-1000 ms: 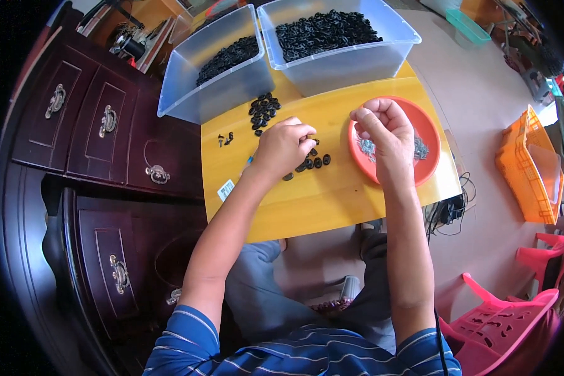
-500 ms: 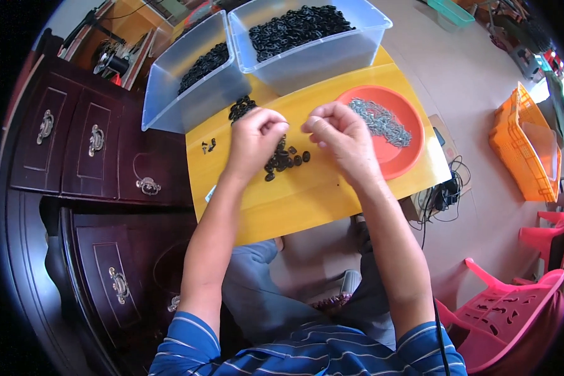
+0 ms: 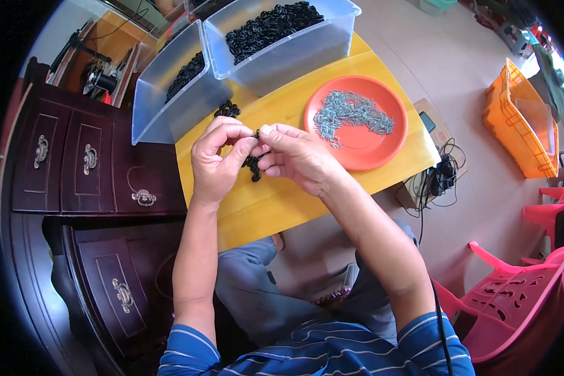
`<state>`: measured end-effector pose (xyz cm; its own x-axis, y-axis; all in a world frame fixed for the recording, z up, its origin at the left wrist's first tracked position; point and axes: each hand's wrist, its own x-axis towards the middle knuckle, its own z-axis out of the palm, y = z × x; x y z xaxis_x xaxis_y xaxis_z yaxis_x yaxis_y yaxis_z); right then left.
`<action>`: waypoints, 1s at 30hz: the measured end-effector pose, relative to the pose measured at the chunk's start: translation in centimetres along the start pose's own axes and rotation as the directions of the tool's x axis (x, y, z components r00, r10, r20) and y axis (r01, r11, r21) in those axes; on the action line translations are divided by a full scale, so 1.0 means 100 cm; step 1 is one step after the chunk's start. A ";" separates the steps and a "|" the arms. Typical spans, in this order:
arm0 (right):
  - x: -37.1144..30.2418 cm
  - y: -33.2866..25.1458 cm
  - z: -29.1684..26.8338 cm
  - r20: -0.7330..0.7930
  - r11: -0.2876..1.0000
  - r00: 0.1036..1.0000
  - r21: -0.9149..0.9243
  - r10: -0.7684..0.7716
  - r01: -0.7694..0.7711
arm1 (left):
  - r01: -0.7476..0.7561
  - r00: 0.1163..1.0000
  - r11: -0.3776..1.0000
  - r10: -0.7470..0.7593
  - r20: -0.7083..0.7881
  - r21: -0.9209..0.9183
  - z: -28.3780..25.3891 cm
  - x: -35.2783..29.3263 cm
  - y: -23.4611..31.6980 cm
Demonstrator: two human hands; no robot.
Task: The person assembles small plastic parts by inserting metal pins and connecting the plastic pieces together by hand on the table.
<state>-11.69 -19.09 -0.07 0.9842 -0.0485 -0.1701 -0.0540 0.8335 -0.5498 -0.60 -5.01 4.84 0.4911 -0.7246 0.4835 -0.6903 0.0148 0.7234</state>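
My left hand [image 3: 214,161] is closed in a pinch over the yellow table [image 3: 276,210], with a small black oval part [image 3: 257,134] at its fingertips. Meeting it tip to tip, my right hand [image 3: 297,155] also has its thumb and fingers pressed together; what it grips is too small to make out. Loose black parts [image 3: 255,170] lie under the hands, partly covered by them. Beyond the left hand sits a small heap of black parts [image 3: 227,109]. To the right stands a red-orange plate [image 3: 366,158] with many thin silver screws [image 3: 352,114].
Two clear plastic bins [image 3: 291,69] of black parts stand along the table's far side. Dark wooden drawers [image 3: 91,166] border the left. Black cables [image 3: 443,178] hang beside the table's right edge. An orange crate [image 3: 494,116] and a pink chair [image 3: 501,307] stand on the floor at right.
My hands were apart and have come together at the fingertips, the right one moving left. The view has shifted, so the plate and bins appear farther left.
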 end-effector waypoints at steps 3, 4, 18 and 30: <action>0.001 0.001 -0.006 0.042 0.999 0.999 0.045 0.020 -0.022 | -0.018 0.999 0.999 0.017 0.041 0.028 0.001 0.002 0.007; 0.001 0.001 -0.007 0.072 0.997 0.997 0.073 0.029 -0.034 | -0.020 0.999 0.999 0.018 0.046 0.029 0.000 0.002 0.009; 0.007 0.063 0.002 0.252 0.591 0.958 -0.755 -0.140 0.285 | -0.003 0.950 0.958 -0.087 0.300 0.287 0.023 0.049 0.044; -0.019 0.058 0.017 0.577 0.485 0.567 -0.813 0.588 0.323 | -0.232 0.760 0.864 -0.125 0.637 0.446 0.122 0.048 0.005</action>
<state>-13.56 -13.25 -1.55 0.6236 0.7801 0.0516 0.1553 -0.0588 -0.9861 -5.04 -16.88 1.52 0.1211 -0.9919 -0.0373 -0.9477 -0.1267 0.2930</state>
